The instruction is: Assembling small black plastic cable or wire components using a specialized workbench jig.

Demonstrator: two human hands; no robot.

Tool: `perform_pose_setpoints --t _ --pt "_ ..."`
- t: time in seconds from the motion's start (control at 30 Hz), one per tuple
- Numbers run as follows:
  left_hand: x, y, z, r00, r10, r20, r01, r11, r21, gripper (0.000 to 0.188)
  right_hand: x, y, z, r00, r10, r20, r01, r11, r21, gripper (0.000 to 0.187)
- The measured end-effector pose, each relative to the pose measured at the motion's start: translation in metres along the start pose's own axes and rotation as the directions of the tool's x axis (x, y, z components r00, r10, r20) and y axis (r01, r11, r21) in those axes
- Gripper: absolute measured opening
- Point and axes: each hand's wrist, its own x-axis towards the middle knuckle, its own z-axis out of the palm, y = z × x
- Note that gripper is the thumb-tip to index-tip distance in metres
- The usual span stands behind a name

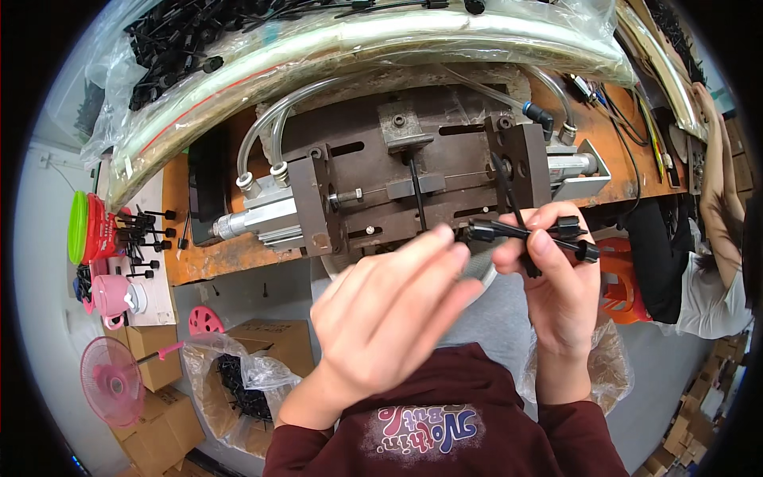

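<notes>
My right hand [563, 290] is closed around several black plastic rods with ribbed knob ends [568, 227], which stick out at different angles between thumb and fingers. My left hand [389, 314] reaches forward over the near edge of the metal fixture [362, 163], fingers stretched out and slightly blurred; its thumb is hidden. Just beyond its fingertips, a single black rod [417, 195] lies in the middle of the fixture, under a clamp block [404, 131]. Whether the left fingertips touch this rod, I cannot tell.
Pneumatic cylinders [266, 222] with clear hoses [270, 127] flank the fixture on the orange bench [195, 258]. Behind it lies a plastic-wrapped roll [358, 44] beside heaped black parts [179, 48]. A lined box [238, 389] and pink fan [114, 380] stand left; another person [719, 262] sits right.
</notes>
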Motion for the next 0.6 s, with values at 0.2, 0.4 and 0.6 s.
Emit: perform_pose_setpoints --t 0.2,0.4,0.6 --pt "-0.003 0.011 0.014 0.999 0.05 -0.011 -0.05 0.997 -0.057 0.043 -0.006 0.023 0.02 0.999 -0.047 0.023 0.044 0.994 0.103 0.015" --pt "-0.004 0.011 0.007 0.996 -0.078 0.05 0.088 0.969 -0.232 0.038 -0.004 0.022 0.017 0.996 -0.06 0.072 0.059 0.998 0.013 0.015" --pt "-0.004 0.011 -0.004 0.97 -0.157 0.183 0.214 0.912 -0.35 0.037 0.0 0.014 0.012 0.997 -0.059 0.058 0.068 0.985 -0.16 0.014"
